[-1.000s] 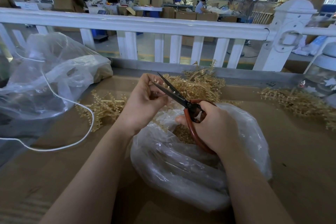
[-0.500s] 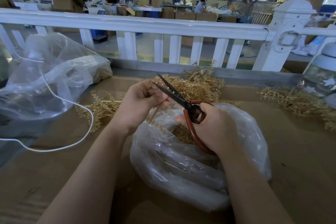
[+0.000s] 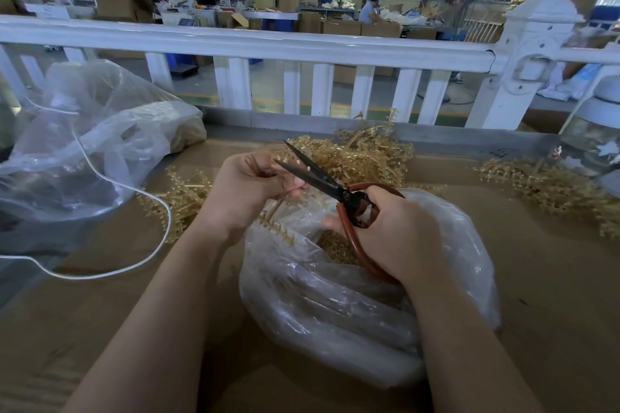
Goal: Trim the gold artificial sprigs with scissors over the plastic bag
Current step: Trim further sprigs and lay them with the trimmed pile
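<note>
My left hand pinches a gold sprig whose stem hangs down into the mouth of a clear plastic bag. My right hand grips red-handled scissors. Their dark blades are spread apart and point up-left, right against my left fingers. Gold trimmings lie inside the bag, below the scissors. A heap of gold sprigs lies just behind both hands.
More sprigs lie at the left and at the right. A large crumpled plastic bag and a white cord fill the left side. A white railing closes the far edge. A glass lantern stands at far right.
My left hand has turned the sprig and lowered slightly, so its stem now hangs into the bag. The scissors stay spread in nearly the same place.
</note>
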### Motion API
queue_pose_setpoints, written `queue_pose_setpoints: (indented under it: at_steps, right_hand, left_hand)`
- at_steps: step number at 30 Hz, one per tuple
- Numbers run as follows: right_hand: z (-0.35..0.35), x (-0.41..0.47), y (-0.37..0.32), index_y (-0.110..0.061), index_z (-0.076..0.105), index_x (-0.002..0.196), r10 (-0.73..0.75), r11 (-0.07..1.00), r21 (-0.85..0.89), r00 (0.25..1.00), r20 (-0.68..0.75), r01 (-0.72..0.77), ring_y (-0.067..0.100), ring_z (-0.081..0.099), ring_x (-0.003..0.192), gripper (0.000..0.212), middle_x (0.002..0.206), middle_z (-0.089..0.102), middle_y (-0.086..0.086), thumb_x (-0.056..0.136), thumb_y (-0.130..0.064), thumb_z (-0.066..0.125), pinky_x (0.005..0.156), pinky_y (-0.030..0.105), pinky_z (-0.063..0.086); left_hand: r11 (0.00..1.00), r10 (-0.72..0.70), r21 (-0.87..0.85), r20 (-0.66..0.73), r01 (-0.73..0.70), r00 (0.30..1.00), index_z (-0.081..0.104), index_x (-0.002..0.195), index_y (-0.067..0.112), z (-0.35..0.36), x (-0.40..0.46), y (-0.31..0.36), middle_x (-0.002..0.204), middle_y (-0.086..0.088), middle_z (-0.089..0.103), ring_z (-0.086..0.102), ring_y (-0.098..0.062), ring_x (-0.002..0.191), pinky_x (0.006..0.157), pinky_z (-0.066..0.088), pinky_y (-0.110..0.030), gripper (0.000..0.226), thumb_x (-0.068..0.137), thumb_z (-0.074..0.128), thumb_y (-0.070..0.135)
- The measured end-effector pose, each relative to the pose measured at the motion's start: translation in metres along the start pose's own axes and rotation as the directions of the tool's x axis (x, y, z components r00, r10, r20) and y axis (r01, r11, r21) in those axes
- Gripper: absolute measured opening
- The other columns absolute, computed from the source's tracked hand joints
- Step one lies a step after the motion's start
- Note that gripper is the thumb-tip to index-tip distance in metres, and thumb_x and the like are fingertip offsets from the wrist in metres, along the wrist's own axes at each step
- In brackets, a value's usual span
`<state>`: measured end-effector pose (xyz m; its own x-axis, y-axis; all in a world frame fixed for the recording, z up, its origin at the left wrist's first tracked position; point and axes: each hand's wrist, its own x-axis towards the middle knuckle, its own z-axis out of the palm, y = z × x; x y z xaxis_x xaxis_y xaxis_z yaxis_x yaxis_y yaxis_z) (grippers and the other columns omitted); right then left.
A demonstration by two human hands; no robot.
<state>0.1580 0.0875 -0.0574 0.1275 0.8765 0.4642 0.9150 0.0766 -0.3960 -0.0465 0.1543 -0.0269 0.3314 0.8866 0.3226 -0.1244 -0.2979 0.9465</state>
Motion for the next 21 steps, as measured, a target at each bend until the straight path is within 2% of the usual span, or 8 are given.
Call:
queue_pose_setpoints:
  at_steps: [5,15,21]
  right_hand:
    - [-0.0006,0.0014,-0.0013,-0.036,0.064,0.092,-0.013,1.000,0.003,1.000,0.001,0.013,-0.012,0.047,0.065,0.063,0.073,0.058,-0.025,0.070,-0.091,0.045,0.053,0.011,0.033]
    - [-0.0004,0.0004,-0.0026,-0.041,0.062,0.086,-0.015,1.000,0.015,1.000,-0.021,0.016,-0.012,0.045,0.057,0.063,0.061,0.048,-0.031,0.066,-0.096,0.038,0.049,0.010,0.028]
    - [-0.0001,0.0000,-0.0020,-0.042,0.061,0.084,-0.019,0.999,0.050,1.000,0.000,0.019,-0.011,0.048,0.058,0.058,0.061,0.050,-0.029,0.066,-0.095,0.044,0.050,0.008,0.027]
  left_hand:
    - [0.998,-0.033,0.051,0.042,0.031,0.999,0.076,0.086,0.004,-0.0023,0.0013,-0.0025,0.082,-0.015,0.076,0.071,-0.020,0.074,0.067,0.057,-0.023,0.017,0.070,0.075,0.010]
    - [0.997,-0.069,0.024,0.062,0.068,0.996,0.077,0.085,0.006,-0.0045,0.0025,-0.0031,0.084,-0.016,0.076,0.072,-0.019,0.075,0.067,0.058,-0.022,0.014,0.072,0.074,0.010]
    - [0.998,-0.054,-0.005,0.096,0.055,0.994,0.079,0.083,0.013,-0.0044,0.0007,-0.0017,0.085,-0.014,0.076,0.072,-0.016,0.073,0.065,0.055,-0.020,0.010,0.077,0.070,0.013]
